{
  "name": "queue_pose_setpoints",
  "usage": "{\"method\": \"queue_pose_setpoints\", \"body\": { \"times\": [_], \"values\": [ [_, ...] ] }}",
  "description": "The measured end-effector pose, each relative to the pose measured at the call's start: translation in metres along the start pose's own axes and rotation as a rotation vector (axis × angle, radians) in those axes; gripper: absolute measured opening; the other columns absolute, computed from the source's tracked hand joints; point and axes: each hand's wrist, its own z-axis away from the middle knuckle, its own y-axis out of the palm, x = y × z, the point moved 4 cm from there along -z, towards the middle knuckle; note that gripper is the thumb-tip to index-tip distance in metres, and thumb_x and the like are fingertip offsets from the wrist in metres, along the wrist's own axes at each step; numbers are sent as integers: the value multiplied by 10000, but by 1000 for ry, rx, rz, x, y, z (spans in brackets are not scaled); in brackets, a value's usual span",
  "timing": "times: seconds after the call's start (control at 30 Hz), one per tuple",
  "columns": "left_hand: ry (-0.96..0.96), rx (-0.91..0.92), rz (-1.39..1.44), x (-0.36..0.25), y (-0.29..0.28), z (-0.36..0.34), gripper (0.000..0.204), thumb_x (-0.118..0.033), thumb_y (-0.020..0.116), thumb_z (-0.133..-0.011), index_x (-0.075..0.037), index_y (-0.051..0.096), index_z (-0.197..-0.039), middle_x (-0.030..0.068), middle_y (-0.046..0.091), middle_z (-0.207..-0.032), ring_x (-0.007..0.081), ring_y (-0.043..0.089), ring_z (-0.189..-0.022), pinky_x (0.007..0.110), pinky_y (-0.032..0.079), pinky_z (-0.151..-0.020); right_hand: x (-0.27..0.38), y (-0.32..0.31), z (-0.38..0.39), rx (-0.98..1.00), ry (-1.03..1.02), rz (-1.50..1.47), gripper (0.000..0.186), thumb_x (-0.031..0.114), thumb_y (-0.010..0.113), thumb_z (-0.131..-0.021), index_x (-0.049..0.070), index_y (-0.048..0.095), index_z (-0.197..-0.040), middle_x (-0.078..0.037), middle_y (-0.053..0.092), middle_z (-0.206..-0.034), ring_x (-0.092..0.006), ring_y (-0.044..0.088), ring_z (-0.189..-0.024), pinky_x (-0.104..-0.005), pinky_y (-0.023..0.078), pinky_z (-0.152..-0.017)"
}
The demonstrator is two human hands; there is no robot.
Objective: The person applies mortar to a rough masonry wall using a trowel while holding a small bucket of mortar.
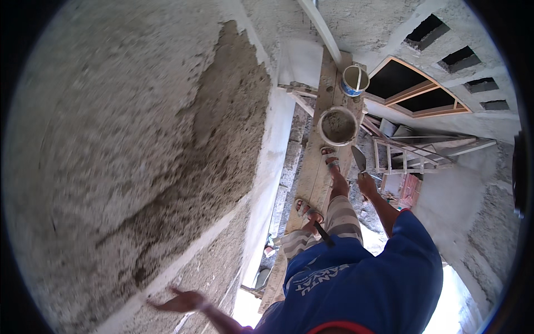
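A snug grip should steer best: the right hand (366, 185) curls its fingers round the trowel (359, 158), and the wall (133, 222) is near the spread fingers of the left hand (182, 301).

Soft, dim light; white glare near lower edge; wall (128, 150) slightly blurred; straight edges bent, rim black.

Building site: part-plastered wall (139, 150), plank platform (312, 175), mortar tub (321, 132), wooden frame (413, 94).
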Motion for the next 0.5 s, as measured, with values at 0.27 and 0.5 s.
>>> {"method": "queue_pose_setpoints", "body": {
  "times": [0.27, 0.5],
  "values": [
    [-560, 1600, 817, -194, 229, 269, 469, -120, 628, -877, -8, 488, -1311, 190, 606, -1198, 271, 594, -1099, 380, 462, -937, 1, -20, -130, 248, 144, 231, 349, 259, 584, -805, 46, 591, -1081, -267, 653, -976, -419, 636, -949, -505, 507, -826],
    [-478, 1970, 892, -293, 395, 484, 621, -180, 626, -877, -77, 356, -1427, 222, 538, -1281, 305, 544, -1188, 397, 452, -968, 3, -4, -316, 258, -100, 602, 245, 178, 528, -848, 48, 627, -1031, -207, 683, -891, -382, 671, -878, -496, 539, -765]
  ]
}}
